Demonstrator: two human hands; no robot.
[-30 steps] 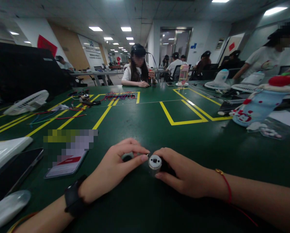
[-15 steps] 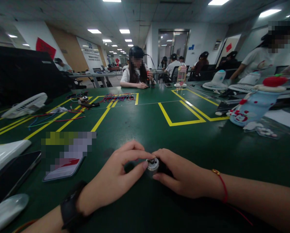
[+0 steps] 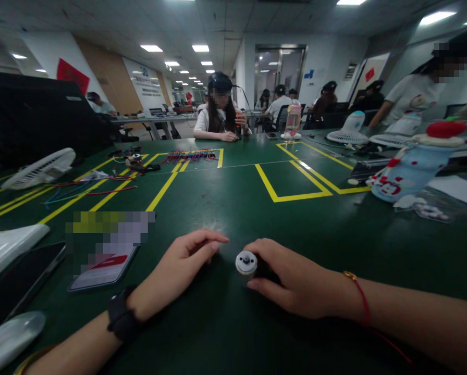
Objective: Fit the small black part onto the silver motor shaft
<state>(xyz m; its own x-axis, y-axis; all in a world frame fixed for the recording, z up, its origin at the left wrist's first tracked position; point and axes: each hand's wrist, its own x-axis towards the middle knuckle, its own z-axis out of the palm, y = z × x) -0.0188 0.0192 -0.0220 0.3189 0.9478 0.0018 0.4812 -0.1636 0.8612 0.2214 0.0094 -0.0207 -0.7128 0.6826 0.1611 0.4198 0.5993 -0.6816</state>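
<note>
A small silver cylindrical motor (image 3: 246, 264) stands upright on the green table, its round end with a shaft and dark holes facing up. My right hand (image 3: 292, 278) is wrapped round it from the right, thumb on the near side and fingers on the far side. To the left of the motor, apart from it, my left hand (image 3: 192, 260) hovers or rests just over the table with its index finger stretched out and its thumb near that finger. Nothing shows between those fingers. The other fingers of my left hand are partly hidden.
A phone (image 3: 108, 260), a white mouse (image 3: 14, 338) and a small fan (image 3: 41, 169) lie left. Coloured wires (image 3: 190, 155) lie farther back. A blue bottle (image 3: 411, 169) stands right. A person (image 3: 220, 109) sits opposite.
My left hand has let go of the motor's top and moved left, away from it. My right hand has stayed round the motor, whose top now shows fully.
</note>
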